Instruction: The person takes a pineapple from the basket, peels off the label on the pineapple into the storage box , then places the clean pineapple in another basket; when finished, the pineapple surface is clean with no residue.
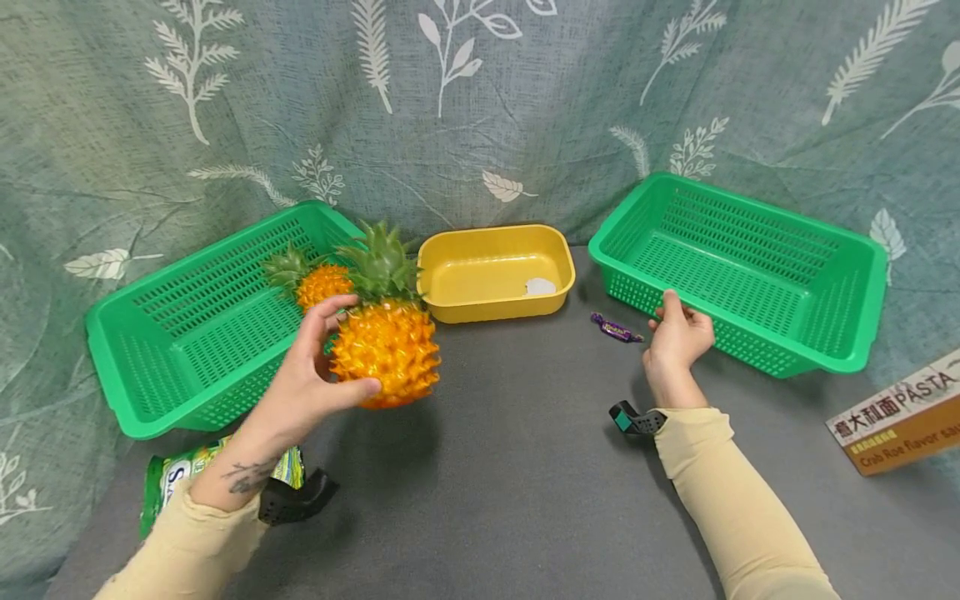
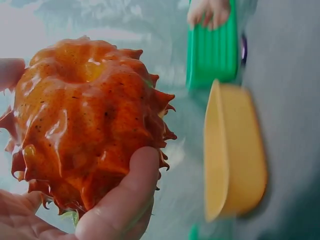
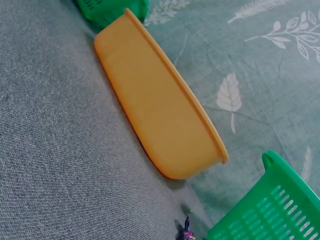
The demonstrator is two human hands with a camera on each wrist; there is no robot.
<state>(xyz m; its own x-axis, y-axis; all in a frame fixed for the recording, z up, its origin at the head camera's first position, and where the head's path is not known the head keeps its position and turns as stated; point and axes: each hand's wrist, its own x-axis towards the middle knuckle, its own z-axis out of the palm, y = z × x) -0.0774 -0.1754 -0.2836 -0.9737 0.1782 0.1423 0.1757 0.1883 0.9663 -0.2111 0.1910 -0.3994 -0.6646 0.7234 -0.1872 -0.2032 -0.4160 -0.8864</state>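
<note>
My left hand (image 1: 309,387) grips an orange pineapple (image 1: 386,354) with a green leafy crown, fingers behind it and thumb across its lower front. It is held up beside the left green basket (image 1: 206,400), which has another pineapple (image 1: 324,286) inside, partly covered by the first. The left wrist view shows the held pineapple's underside (image 2: 90,120) and hollow. My right hand (image 1: 677,346) holds the front rim of the right green basket (image 1: 757,329), fingers curled at the edge. A purple-wrapped candy (image 1: 617,327) lies on the table just left of that hand.
A yellow tub (image 1: 491,312) with a white piece (image 1: 540,287) in it stands between the baskets. Under the left forearm lies a green snack bag (image 1: 159,483). A pasta box (image 1: 896,421) is at the right edge. A patterned curtain (image 1: 495,125) hangs behind everything.
</note>
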